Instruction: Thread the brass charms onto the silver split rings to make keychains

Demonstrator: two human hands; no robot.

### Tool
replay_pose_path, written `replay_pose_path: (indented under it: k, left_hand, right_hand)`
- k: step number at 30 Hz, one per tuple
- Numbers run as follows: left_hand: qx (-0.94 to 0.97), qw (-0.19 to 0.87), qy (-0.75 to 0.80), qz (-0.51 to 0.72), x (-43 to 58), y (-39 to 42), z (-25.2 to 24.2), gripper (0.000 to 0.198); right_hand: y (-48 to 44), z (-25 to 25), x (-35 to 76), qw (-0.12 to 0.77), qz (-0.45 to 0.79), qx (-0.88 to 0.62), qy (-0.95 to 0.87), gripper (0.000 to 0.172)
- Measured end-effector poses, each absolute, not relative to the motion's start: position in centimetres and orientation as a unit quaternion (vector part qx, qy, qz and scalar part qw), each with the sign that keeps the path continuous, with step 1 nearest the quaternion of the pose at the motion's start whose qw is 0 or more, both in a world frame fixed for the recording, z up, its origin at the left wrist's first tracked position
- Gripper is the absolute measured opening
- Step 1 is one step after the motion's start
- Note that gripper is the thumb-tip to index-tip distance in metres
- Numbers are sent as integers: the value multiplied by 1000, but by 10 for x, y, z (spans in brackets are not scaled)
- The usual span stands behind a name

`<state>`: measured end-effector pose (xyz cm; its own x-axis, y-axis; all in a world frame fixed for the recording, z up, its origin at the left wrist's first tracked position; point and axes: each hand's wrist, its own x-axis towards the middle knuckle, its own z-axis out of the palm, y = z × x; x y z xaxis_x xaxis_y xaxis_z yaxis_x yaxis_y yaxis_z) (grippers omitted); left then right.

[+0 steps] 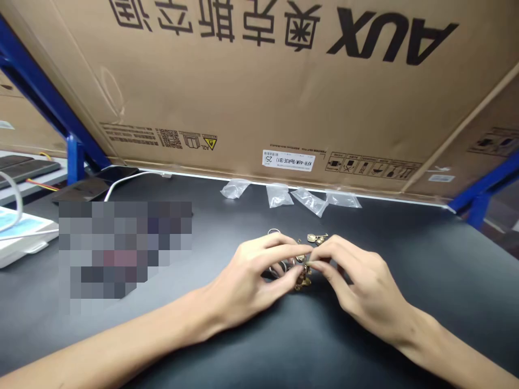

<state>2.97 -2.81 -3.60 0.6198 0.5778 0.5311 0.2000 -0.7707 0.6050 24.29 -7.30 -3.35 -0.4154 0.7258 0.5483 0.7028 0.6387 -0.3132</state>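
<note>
My left hand [253,273] and my right hand [357,283] meet over a small heap of metal parts on the black table [405,324]. Both pinch the same small gold-coloured piece [303,273] between thumb and fingers. A silver key ring [274,232] lies just beyond my left fingers. A small brass charm [317,237] lies just beyond my right fingers. Parts under the fingers are hidden.
Several small clear plastic bags [279,195] lie in a row at the back of the table. A big cardboard box [259,81] stands behind them. A white cable [133,177] and a dark flat device [97,186] lie at the left, beside a blurred patch.
</note>
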Motion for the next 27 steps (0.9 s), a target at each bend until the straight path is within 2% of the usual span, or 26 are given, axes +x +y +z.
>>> replay_pose_path:
  k: [7,12,14,16,18,20,23,27]
  left_hand:
    - [868,174,255,388,27,-25,-37,8]
    - [901,68,231,362,26,-27,-39,23]
    - [910,35,216,353,26,-27,-39,19]
    - [897,42,244,366,26,-28,-38,8]
    - [878,68,289,375,26,-29,-37,4]
    - [878,77,300,366,27,-29,-37,11]
    - [900,36,253,352,26,-28,-38,27]
    - [891,29,256,374,25,-26,-39,8]
  right_hand:
    - [-72,-37,246,318,-9,-394,-862,15]
    - [-73,-35,243,345,-74,-372,-858,14]
    - [-73,-34,243,341,-78,-376,-858,14]
    - [-72,-34,244,333,-71,-373,-863,13]
    - [-72,-35,244,326,-64,-366,-869,12]
    - [-71,-35,243,325,-72,-360,-871,11]
    - [-71,-36,243,324,-99,-365,-867,10]
    - [-70,-37,245,313,-95,-373,-868,12]
